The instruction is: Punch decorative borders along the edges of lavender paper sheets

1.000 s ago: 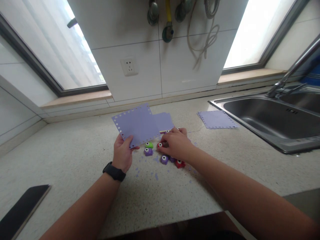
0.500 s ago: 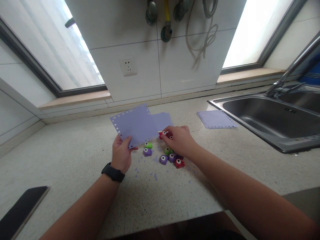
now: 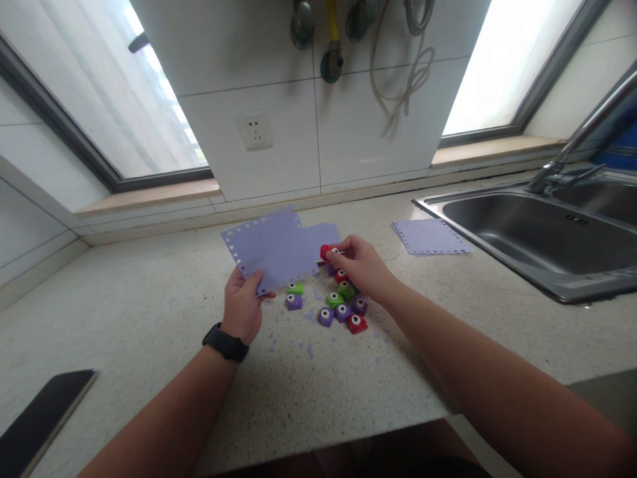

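Observation:
My left hand (image 3: 243, 302) pinches the lower left corner of a purple sheet of paper (image 3: 273, 249), holding it tilted above the counter. Rows of punched holes run along the sheet's edges. Between the thumb and fingers of my right hand (image 3: 365, 265) is a small red craft punch (image 3: 328, 252), raised to the right of the sheet. Beneath and in front of that hand lie several more punches, among them a green punch (image 3: 346, 289), a purple punch (image 3: 326, 317) and a red punch (image 3: 357, 323). Another purple punch (image 3: 294, 302) lies nearer my left hand.
Behind the held sheet lies more purple paper (image 3: 323, 234). A stack of punched purple sheets (image 3: 432, 237) rests beside the steel sink (image 3: 497, 226). Purple paper bits (image 3: 310, 350) are scattered on the counter (image 3: 279, 398). A black flat object (image 3: 44, 418) lies at the left.
My right hand has lifted the red punch up and slightly right, away from the other punches, uncovering more of them. My left hand and its sheet have barely moved.

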A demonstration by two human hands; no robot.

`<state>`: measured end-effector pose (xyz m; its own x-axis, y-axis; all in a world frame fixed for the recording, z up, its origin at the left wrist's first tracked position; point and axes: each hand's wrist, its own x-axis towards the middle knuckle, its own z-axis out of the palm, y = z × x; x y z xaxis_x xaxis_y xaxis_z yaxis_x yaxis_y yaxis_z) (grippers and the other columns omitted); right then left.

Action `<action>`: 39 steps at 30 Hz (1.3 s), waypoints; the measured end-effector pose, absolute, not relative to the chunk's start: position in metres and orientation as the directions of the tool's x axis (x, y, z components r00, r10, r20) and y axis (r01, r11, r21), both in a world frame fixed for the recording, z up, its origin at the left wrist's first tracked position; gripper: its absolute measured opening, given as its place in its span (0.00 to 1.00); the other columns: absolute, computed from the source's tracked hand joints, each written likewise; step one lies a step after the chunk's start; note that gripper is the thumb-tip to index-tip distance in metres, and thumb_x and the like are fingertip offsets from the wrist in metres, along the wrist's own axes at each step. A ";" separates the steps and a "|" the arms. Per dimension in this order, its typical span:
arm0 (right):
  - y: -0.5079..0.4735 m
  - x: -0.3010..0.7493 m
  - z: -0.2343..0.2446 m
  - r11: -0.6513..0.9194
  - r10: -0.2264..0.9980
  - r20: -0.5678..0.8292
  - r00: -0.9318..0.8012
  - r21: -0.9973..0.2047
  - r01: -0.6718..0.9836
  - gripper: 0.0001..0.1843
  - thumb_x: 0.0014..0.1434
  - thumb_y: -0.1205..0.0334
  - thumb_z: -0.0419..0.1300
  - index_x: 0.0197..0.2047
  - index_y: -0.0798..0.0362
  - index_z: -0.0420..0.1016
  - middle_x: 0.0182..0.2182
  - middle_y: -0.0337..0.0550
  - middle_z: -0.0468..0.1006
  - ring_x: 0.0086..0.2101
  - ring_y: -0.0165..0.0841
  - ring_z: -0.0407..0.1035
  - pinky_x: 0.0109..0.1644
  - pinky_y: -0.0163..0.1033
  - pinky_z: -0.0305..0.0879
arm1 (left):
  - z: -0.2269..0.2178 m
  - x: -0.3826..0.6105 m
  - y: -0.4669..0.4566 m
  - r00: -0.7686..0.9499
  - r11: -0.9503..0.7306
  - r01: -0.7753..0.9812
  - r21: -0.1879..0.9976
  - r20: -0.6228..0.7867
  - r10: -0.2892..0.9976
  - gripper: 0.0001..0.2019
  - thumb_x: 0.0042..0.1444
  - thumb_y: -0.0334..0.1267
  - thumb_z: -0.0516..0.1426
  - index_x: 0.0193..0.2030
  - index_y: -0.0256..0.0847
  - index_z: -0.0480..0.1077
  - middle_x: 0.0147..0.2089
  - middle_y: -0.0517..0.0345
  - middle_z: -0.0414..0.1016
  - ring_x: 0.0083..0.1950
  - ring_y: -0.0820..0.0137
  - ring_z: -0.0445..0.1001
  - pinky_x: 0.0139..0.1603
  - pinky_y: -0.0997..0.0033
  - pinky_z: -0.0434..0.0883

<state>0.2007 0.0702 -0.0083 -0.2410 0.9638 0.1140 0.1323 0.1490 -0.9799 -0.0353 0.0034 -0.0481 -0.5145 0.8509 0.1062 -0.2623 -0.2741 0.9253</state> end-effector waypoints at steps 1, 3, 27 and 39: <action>0.070 0.200 -0.008 0.121 0.964 0.095 -0.250 -0.989 0.091 0.16 0.60 0.50 0.70 0.38 0.50 0.70 0.34 0.46 0.85 0.27 0.33 0.73 0.27 0.38 0.67 | -0.048 -0.035 0.003 -0.509 -0.274 -0.262 0.925 0.109 0.854 0.19 0.47 0.39 0.70 0.46 0.42 0.75 0.41 0.61 0.79 0.28 0.74 0.75 0.19 0.77 0.74; 0.069 0.200 -0.007 0.070 0.963 0.061 -0.262 -0.997 0.025 0.17 0.58 0.50 0.72 0.37 0.50 0.70 0.34 0.46 0.85 0.26 0.32 0.73 0.26 0.37 0.66 | -0.048 -0.035 0.003 -0.498 -0.274 -0.260 0.926 0.114 0.859 0.19 0.47 0.39 0.71 0.46 0.42 0.75 0.42 0.60 0.80 0.28 0.74 0.75 0.19 0.77 0.74; 0.079 0.202 -0.010 0.011 0.936 0.142 -0.322 -0.927 -0.375 0.23 0.49 0.54 0.78 0.45 0.47 0.76 0.42 0.42 0.83 0.42 0.36 0.79 0.57 0.49 0.74 | -0.057 -0.038 0.000 -0.407 -0.323 -0.168 0.931 0.233 0.883 0.14 0.53 0.38 0.71 0.46 0.42 0.78 0.41 0.60 0.79 0.26 0.75 0.73 0.18 0.76 0.74; 0.081 0.204 -0.016 0.029 0.925 0.146 -0.350 -0.947 -0.319 0.23 0.52 0.48 0.78 0.45 0.48 0.77 0.43 0.43 0.85 0.42 0.36 0.79 0.47 0.44 0.76 | -0.058 -0.038 0.000 -0.404 -0.330 -0.155 0.931 0.245 0.881 0.14 0.53 0.39 0.71 0.46 0.42 0.78 0.40 0.60 0.79 0.26 0.74 0.73 0.18 0.76 0.74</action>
<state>0.2036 0.0811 -0.0157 -0.3502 0.9253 0.1457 -0.3188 0.0285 -0.9474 -0.0380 -0.0002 -0.0578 -0.4045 0.8812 0.2446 -0.1550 -0.3297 0.9313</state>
